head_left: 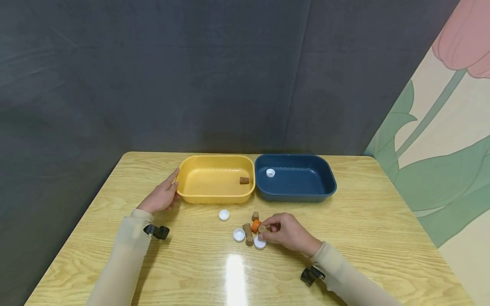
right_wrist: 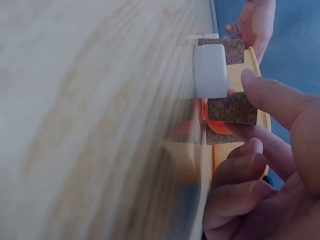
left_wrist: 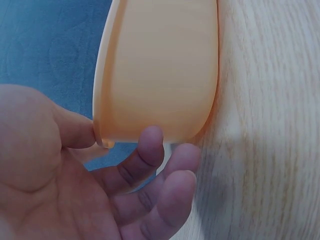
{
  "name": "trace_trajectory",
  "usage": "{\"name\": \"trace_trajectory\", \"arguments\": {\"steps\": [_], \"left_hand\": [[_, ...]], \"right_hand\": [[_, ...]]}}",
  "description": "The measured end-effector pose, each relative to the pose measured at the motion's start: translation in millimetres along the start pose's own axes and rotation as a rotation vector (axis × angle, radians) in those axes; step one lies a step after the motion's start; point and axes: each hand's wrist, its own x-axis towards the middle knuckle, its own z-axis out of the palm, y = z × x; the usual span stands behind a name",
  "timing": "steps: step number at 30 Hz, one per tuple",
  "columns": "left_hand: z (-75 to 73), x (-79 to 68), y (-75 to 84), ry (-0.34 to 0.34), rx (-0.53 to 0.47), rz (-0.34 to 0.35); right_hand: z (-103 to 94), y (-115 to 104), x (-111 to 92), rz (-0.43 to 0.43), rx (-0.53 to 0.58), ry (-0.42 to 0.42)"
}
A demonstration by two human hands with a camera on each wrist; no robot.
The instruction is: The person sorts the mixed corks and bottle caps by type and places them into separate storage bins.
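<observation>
Brown cork (head_left: 262, 229) sits in the grip of the right hand (head_left: 289, 233), pinched between thumb and forefinger over the middle of the table (head_left: 183, 263); the right wrist view shows the other fingers curled in below it. Close by lie a white cap (head_left: 260, 243), partly below the held piece, and an orange cap (head_left: 255, 225). Beyond the orange cap is a small cork (head_left: 255, 215). Left of it lies a longer stretch of cork (head_left: 247, 230); whether that is one piece or two end to end, I cannot tell. Beside that rests a hollow white cap (head_left: 239, 235), and another loose cap (head_left: 223, 215) lies farther back, near the yellow bin (head_left: 216, 199).

At that bin's left end is the left hand (head_left: 161, 196), its grip spread and relaxed: the thumb touches the rim, and the fingers bend loosely near the outer wall. Inside, toward the right end, lies a single cork (head_left: 244, 180). Right next to the yellow bin stands a blue bin (head_left: 296, 198) with one white bottle cap (head_left: 270, 173) near its left side. Dark cloth (head_left: 214, 76) hangs behind the table.
</observation>
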Motion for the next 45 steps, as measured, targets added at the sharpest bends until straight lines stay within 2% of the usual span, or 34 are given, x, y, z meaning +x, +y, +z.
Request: {"name": "trace_trajectory", "arguments": {"steps": [18, 24, 30, 45], "left_hand": [[2.2, 3.0, -2.2, 0.002, 0.003, -0.012], [2.2, 2.2, -1.1, 0.011, 0.008, -0.012], [2.4, 2.1, -0.8, 0.016, 0.009, -0.007], [3.3, 4.0, -2.0, 0.019, 0.023, -0.007]], "right_hand": [[-14.7, -7.1, -5.2, 0.028, 0.016, 0.014], [-21.8, -8.6, -3.8, -0.026, -0.018, 0.062], [-28.7, -13.2, 1.4, -0.073, -0.057, 0.103], [-46.4, -40.7, 27.6, -0.061, -0.079, 0.171]]}}
